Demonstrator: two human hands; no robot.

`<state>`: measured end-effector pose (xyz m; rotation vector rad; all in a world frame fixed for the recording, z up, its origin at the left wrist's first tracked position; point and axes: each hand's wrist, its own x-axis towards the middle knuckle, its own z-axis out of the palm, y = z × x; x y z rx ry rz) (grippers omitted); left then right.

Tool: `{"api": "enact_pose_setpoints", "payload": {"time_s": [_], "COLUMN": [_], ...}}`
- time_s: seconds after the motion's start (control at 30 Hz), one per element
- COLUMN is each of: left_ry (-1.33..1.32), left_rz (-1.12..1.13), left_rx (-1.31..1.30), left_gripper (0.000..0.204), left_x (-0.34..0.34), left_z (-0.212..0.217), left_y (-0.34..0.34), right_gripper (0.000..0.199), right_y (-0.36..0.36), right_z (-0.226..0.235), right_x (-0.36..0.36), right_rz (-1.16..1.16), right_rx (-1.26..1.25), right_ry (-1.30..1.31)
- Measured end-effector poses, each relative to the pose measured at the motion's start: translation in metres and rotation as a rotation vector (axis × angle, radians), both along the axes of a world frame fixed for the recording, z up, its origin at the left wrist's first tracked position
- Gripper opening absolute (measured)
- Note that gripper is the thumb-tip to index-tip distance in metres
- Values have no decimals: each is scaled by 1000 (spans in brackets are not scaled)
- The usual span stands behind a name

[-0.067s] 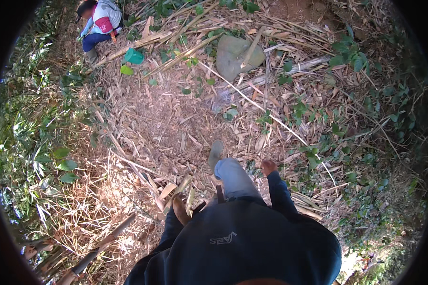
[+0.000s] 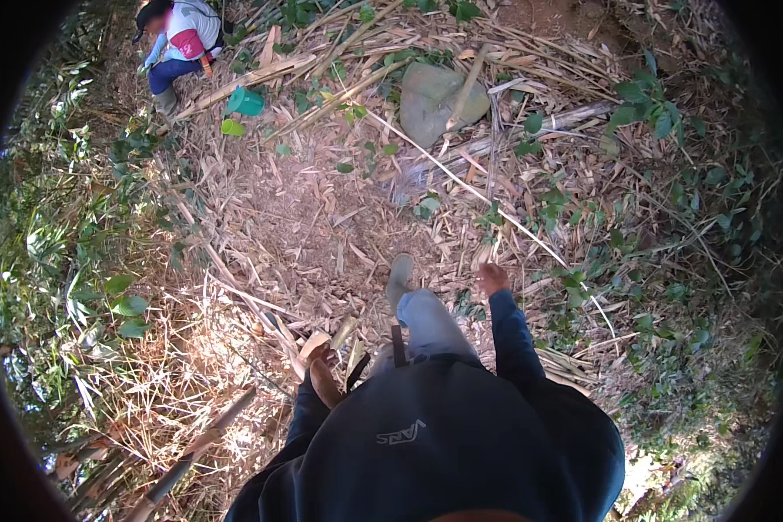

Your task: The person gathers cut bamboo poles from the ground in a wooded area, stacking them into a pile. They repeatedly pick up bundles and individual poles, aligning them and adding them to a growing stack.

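My left hand (image 2: 321, 354) shows only in part, at the end of the dark sleeve on the left of my body. It is right against a smooth, brown, long piece (image 2: 325, 385) that looks wooden. Most of its fingers are hidden, and whether it grips the piece I cannot tell. Out to the right, my right hand (image 2: 492, 278) hangs over the leaf litter, its fingers loosely bent and slightly apart. I see nothing in it. Between the hands, one leg in light trousers (image 2: 432, 324) reaches forward in a boot (image 2: 399, 274).
At the far left a person (image 2: 183, 43) crouches near a teal bucket (image 2: 245, 102) and a lime-green container (image 2: 232, 127). A flat rock (image 2: 435, 104) lies ahead. A long pale stem (image 2: 470, 190) crosses on the right. Cut bamboo (image 2: 196, 452) leans at the lower left.
My left hand has come forward and shows more beside the brown piece. My right hand has shifted slightly forward. The ground has slid a little to the right in view.
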<state>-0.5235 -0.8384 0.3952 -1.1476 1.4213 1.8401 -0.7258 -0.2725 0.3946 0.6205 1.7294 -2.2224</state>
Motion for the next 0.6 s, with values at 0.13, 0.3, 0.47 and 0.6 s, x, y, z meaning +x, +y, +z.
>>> {"api": "enact_pose_setpoints", "payload": {"time_s": [0.13, 0.3, 0.47, 0.6], "left_ry": [292, -63, -410, -532], "left_rz": [136, 258, 366, 239], "left_rx": [-99, -293, -269, -266], "left_gripper": [41, 46, 42, 38], "left_x": [-53, -102, -75, -144], "left_z": [97, 130, 158, 141], "left_y": [-86, -116, -150, -221], "right_gripper": [20, 38, 54, 57], "right_y": [-100, -88, -135, -111], "right_z": [94, 127, 76, -3], "right_x": [-219, -426, -491, -509], "right_rz": [-179, -212, 68, 255], "right_rx": [134, 698, 1214, 1178], "right_ry": [76, 117, -299, -466]}}
